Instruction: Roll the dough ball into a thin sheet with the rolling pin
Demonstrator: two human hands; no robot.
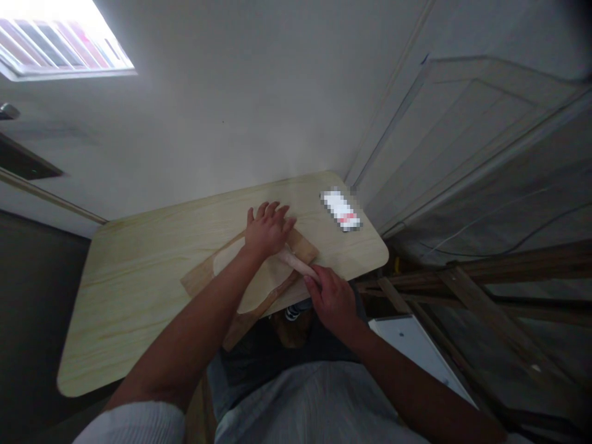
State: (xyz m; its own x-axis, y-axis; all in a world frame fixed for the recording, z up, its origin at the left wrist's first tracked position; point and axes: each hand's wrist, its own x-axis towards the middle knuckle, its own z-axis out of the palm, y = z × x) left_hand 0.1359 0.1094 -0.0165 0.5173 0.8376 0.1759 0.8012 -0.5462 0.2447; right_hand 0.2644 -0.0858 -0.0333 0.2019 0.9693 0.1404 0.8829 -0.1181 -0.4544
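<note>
A flat piece with brown border strips and a smooth cream middle lies slanted on the table, partly over its front edge. I cannot make out what kind of thing it is. My left hand rests on its upper part, fingers spread and palm down. A pale, narrow, crumpled strip runs from beneath that palm to my right hand. There, the thumb and fingers are closed on the strip's near end. My left forearm hides part of the cream middle.
The light wooden table stands against a white wall. A phone with a blurred-out screen lies near its right end. Wooden beams and a white panel are at the lower right. A barred window is upper left.
</note>
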